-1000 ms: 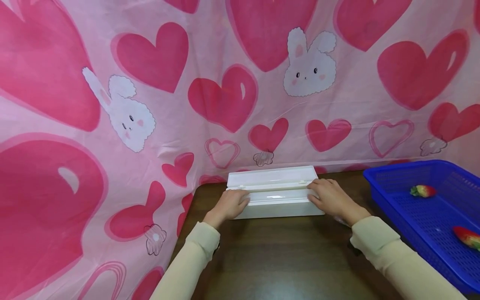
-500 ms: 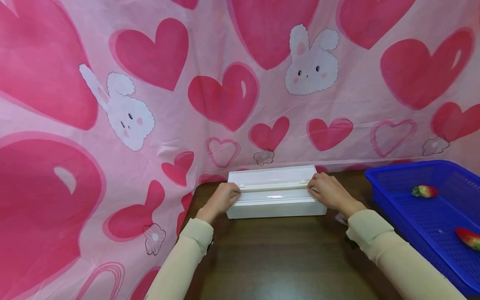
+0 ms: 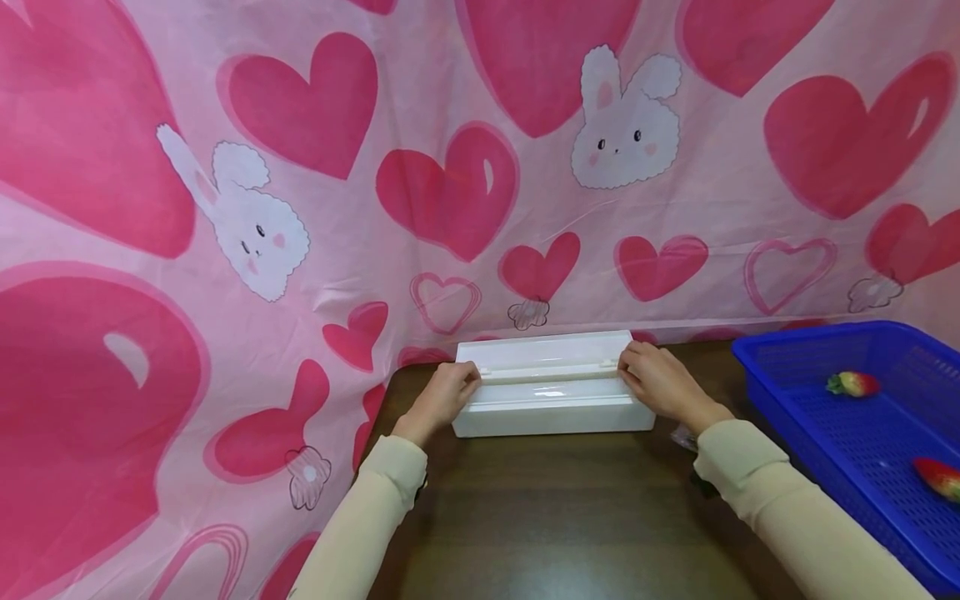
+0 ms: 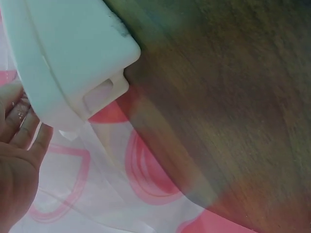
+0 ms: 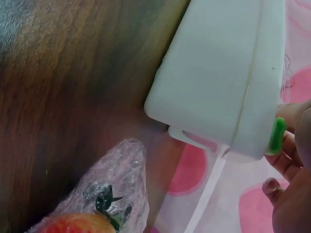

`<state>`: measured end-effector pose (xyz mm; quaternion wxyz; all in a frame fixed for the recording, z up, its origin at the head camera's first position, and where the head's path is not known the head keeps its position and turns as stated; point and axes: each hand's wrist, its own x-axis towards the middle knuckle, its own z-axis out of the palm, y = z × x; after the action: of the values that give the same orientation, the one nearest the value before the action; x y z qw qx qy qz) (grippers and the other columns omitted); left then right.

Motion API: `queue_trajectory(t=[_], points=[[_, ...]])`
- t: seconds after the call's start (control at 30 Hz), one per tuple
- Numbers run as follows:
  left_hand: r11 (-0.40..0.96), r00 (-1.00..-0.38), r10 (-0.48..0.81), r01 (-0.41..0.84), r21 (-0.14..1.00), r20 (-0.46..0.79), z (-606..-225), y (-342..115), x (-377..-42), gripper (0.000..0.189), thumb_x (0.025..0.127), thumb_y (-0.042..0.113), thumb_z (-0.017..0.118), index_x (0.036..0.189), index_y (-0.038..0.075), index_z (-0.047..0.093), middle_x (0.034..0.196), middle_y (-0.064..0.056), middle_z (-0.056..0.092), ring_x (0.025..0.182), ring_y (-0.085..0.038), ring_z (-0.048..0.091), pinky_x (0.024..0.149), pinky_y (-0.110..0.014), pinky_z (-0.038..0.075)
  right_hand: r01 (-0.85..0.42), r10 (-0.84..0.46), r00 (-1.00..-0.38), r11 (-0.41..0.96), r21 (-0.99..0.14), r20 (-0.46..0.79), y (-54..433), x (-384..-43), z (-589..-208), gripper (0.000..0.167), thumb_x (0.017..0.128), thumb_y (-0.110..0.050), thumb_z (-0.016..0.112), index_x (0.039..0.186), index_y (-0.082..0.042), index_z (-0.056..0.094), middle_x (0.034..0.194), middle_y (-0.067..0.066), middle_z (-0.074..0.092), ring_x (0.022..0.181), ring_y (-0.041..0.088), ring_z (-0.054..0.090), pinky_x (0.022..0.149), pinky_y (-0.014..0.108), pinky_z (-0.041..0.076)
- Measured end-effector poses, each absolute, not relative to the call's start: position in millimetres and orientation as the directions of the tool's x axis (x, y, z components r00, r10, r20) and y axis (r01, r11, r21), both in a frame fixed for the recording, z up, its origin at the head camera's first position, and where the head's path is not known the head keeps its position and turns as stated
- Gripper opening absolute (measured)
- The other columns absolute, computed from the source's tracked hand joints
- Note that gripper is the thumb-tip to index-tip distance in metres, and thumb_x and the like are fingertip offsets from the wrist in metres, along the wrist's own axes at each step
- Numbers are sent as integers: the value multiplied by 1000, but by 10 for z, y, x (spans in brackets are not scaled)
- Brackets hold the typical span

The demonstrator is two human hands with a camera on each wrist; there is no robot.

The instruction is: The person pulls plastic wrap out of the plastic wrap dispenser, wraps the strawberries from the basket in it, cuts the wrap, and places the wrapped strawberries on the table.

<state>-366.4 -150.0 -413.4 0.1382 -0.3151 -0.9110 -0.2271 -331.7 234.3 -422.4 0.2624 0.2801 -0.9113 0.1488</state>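
A long white box that looks like a cling film dispenser (image 3: 555, 421) lies across the far part of the table, a pale bar (image 3: 547, 373) along its top. My left hand (image 3: 441, 398) is at its left end, fingertips gripping the upper edge near the bar. At the opposite end my right hand (image 3: 663, 383) grips the matching corner with bent fingers. In the right wrist view those fingers are right at a green tab (image 5: 277, 136) on the dispenser's edge. Any film between the hands does not show.
A red fruit (image 5: 77, 224) with green leaves, wrapped in clear film, lies on the table beside the dispenser's right end. To the right stands a blue basket (image 3: 780, 417) with a strawberry (image 3: 853, 383) and another red fruit (image 3: 939, 477). A pink heart-patterned cloth (image 3: 450, 67) hangs behind.
My left hand has moved back and outward, from the dispenser's front left edge to its rear left corner. My right hand has shifted slightly back. The dispenser stays nearly in place.
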Motion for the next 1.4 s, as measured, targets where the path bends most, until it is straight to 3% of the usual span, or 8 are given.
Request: queue_trajectory(t=[0.37,0.53,0.73,0.83,0.97,1.07,1.17,1.4], points=[[758,-819,424,555,344,387,-4078,-1510,-3550,5,99,14,67,98,11,70,92,-5,69,87,-22,57,79,-40,50,-457,-315,-846,844,-280,431,2324,-3208,-4132,4,96,-13,65,96,-11,62,91,3,61,77,22,59,64,45,52],[718,-832,389,543,436,395,-4081,-1503,-3476,7,101,15,64,102,9,67,89,-7,68,76,-20,57,72,-39,50,-446,-279,-856,824,-350,435,2302,-3160,-4099,5,97,-11,65,96,-7,62,87,5,64,76,23,59,68,45,52],[590,-831,386,556,585,400,-4072,-1471,-3427,7,103,10,60,103,3,60,94,-16,70,70,-22,65,66,-32,53,-458,-242,-871,717,-526,429,2267,-3127,-4060,7,102,-7,59,102,0,61,64,1,60,54,14,51,53,31,45],[543,-855,380,515,664,353,-4054,-1464,-3402,6,105,10,57,106,4,57,94,-19,70,59,-22,66,56,-28,45,-455,-227,-881,641,-618,414,2257,-3093,-4030,8,103,-6,58,102,2,60,67,8,68,49,16,58,49,28,48],[502,-859,389,500,706,331,-4009,-1458,-3372,8,106,9,54,108,1,54,111,-20,71,76,-24,76,64,-26,54,-477,-241,-876,568,-671,418,2263,-3032,-3967,7,103,-2,55,103,4,57,94,24,74,69,29,73,58,30,57],[481,-842,404,527,700,356,-3975,-1464,-3351,8,106,7,53,106,0,53,119,-22,70,89,-29,76,75,-35,60,-485,-264,-873,562,-670,411,2285,-2982,-3913,5,104,-1,53,103,4,55,110,28,72,89,38,75,64,28,57],[489,-813,418,577,655,404,-3947,-1487,-3322,6,106,7,53,104,1,53,117,-21,72,96,-30,75,83,-43,59,-490,-286,-871,581,-650,400,2314,-2941,-3874,7,106,-5,52,104,1,54,114,26,72,100,42,72,68,30,57],[481,-767,439,641,598,468,-3826,-1571,-3181,5,105,7,55,103,2,53,112,-15,75,102,-25,74,96,-48,54,-515,-311,-853,632,-579,419,2374,-2834,-3802,8,107,-11,53,106,-6,58,114,17,75,104,38,71,85,52,57]])
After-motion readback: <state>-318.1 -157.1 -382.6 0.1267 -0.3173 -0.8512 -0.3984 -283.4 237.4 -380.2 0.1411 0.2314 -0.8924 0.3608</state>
